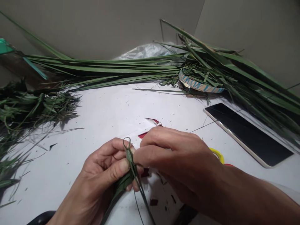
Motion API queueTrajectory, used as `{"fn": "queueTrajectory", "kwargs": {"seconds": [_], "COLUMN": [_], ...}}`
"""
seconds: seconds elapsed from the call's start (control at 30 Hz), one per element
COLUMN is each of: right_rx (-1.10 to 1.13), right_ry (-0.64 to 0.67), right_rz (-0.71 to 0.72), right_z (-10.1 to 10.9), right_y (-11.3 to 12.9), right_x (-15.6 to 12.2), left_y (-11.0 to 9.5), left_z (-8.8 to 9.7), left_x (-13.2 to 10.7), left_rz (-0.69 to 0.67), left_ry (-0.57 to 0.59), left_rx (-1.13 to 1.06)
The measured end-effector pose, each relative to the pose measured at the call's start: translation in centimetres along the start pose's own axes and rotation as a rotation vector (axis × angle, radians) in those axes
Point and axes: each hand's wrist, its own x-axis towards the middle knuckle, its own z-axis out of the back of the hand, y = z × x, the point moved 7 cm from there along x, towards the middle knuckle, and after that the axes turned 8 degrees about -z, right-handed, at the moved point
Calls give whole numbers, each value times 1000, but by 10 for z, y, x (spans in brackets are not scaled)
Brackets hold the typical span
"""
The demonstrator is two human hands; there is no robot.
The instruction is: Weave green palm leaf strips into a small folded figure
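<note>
Both of my hands meet low in the middle of the view over a white table. My left hand is closed around a folded green leaf strip, thumb pressed along it. A thin loop of the strip stands up above the fingers, and its loose ends trail down toward me. My right hand pinches the same strip from the right, fingertips touching the left hand's.
Long green palm leaves lie along the back of the table, with a leafy heap at the left. A woven tray rim sits among leaves at the back right. A dark phone lies at the right. A yellow-handled tool peeks from behind my right hand.
</note>
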Motion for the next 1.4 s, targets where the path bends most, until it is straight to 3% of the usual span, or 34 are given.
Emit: {"fn": "queueTrajectory", "kwargs": {"seconds": [0.23, 0.57, 0.7, 0.83, 1.0, 1.23, 1.4], "right_rx": [-12, -47, -69, -169, -192, -88, -205], "right_ry": [27, -27, -69, 69, 131, 16, 13], "right_rz": [70, -94, 12, 165, 208, 175, 319], "right_z": [-4, -3, -1, -2, -2, -3, -3], "right_y": [-1, -5, -1, 3, 2, 0, 6], "right_x": [0, 1, 2, 2, 2, -2, -4], "left_y": [-1, -4, -8, -11, -14, -19, -28], "left_z": [-1, 1, 2, -2, -2, -2, 5], "left_x": [1, 1, 1, 3, 5, 7, 12], "left_rz": [-16, -35, -74, -94, -111, -154, -195], "left_ry": [5, -47, -51, -13, -25, -37, -68], "left_rx": [6, 9, -19, -33, -35, -33, -36]}}
